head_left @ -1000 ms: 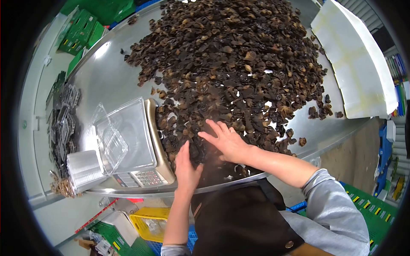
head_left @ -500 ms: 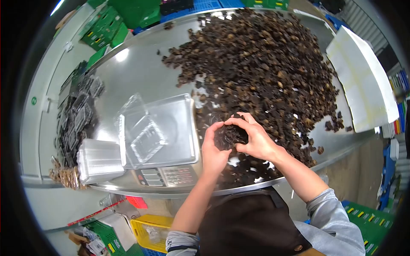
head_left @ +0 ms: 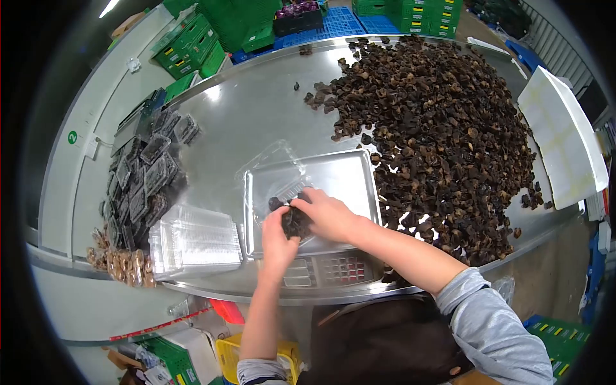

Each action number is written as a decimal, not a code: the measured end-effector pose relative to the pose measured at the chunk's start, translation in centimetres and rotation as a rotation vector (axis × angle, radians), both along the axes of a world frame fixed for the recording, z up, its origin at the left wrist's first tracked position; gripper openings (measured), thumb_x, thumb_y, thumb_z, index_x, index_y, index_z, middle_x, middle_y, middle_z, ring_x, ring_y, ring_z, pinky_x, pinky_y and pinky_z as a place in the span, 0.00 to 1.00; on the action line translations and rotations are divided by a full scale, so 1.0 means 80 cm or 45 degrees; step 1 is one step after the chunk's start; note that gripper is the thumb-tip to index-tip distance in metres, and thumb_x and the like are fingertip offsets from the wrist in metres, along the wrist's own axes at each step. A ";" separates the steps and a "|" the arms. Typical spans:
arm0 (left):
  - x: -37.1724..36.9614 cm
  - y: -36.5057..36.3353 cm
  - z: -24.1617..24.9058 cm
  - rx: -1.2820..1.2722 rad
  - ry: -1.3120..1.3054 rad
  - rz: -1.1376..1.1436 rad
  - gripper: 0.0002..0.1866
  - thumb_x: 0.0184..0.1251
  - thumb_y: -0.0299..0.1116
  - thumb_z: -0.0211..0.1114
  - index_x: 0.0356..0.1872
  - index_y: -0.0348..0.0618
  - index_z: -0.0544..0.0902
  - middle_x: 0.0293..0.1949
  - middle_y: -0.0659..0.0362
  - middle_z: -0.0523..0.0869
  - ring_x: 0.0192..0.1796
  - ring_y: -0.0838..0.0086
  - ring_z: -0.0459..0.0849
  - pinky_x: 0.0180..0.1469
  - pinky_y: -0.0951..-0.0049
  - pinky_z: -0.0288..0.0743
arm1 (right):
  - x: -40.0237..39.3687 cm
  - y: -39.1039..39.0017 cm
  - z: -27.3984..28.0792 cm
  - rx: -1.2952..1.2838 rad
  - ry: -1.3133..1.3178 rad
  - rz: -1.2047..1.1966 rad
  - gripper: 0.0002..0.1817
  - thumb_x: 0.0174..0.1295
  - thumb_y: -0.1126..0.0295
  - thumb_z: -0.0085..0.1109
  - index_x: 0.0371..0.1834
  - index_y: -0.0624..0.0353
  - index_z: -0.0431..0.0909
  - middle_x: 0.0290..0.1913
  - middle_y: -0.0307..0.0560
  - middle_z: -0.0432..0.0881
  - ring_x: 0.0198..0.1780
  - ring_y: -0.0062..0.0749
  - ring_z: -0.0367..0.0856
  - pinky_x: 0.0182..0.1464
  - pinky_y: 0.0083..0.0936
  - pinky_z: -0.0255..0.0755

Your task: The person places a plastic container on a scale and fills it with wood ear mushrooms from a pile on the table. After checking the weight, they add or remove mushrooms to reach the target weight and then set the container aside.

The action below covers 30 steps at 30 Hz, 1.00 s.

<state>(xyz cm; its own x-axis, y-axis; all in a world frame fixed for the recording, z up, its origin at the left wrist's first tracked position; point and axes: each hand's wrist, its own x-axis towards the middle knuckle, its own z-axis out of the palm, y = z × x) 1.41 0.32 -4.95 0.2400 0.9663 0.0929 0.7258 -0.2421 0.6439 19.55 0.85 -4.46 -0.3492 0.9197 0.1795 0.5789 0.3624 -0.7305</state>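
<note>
My left hand and my right hand are cupped together around a clump of dark wood ear mushrooms. They hold it over a clear plastic clamshell box, whose lid stands open away from me. My hands hide part of the box. It sits on the steel pan of a weighing scale, with buttons and a display on the front. To the right, a large heap of loose wood ear mushrooms covers much of the steel table.
Left of the scale stands a stack of clear clamshell boxes. Behind it lie several filled packs, with brown packs at the table edge. A white foam box borders the heap. Green crates stand beyond the table.
Both hands have moved left with the clump, from the edge of the heap to above the clamshell box on the scale. The whole view has also shifted.
</note>
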 end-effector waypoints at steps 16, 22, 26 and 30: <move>-0.024 0.002 0.059 0.026 -0.123 -0.399 0.39 0.48 0.16 0.58 0.69 0.39 0.65 0.70 0.41 0.64 0.72 0.45 0.63 0.73 0.55 0.60 | 0.080 -0.090 0.030 -0.029 0.301 -0.694 0.22 0.58 0.81 0.64 0.58 0.59 0.76 0.47 0.42 0.80 0.45 0.23 0.81 0.48 0.22 0.78; -0.075 0.000 0.060 0.048 -0.336 -0.107 0.31 0.59 0.26 0.65 0.66 0.39 0.71 0.68 0.48 0.72 0.70 0.59 0.70 0.69 0.61 0.64 | 0.158 -0.097 0.012 -0.156 0.210 -0.880 0.21 0.56 0.81 0.62 0.56 0.60 0.77 0.48 0.49 0.80 0.47 0.32 0.82 0.49 0.25 0.80; -0.070 -0.004 0.057 0.129 -0.298 -0.232 0.34 0.58 0.34 0.68 0.67 0.40 0.70 0.69 0.48 0.70 0.72 0.54 0.67 0.72 0.57 0.60 | 0.176 -0.106 0.009 -0.142 0.075 -0.823 0.23 0.56 0.80 0.62 0.58 0.58 0.76 0.48 0.49 0.80 0.43 0.32 0.83 0.47 0.26 0.80; -0.035 0.006 0.039 0.170 -0.136 -0.520 0.46 0.51 0.49 0.74 0.71 0.44 0.66 0.74 0.48 0.62 0.77 0.50 0.54 0.76 0.51 0.51 | 0.162 -0.107 0.025 -0.272 0.318 -0.798 0.26 0.57 0.81 0.61 0.61 0.57 0.74 0.54 0.44 0.79 0.54 0.28 0.79 0.55 0.26 0.78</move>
<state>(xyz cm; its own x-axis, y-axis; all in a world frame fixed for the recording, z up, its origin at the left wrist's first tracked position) -1.36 0.80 -1.84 0.5820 0.7718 0.2559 0.4840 -0.5817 0.6537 32.53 -7.67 -2.48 0.2857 0.9581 -0.0213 0.4378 -0.1502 -0.8865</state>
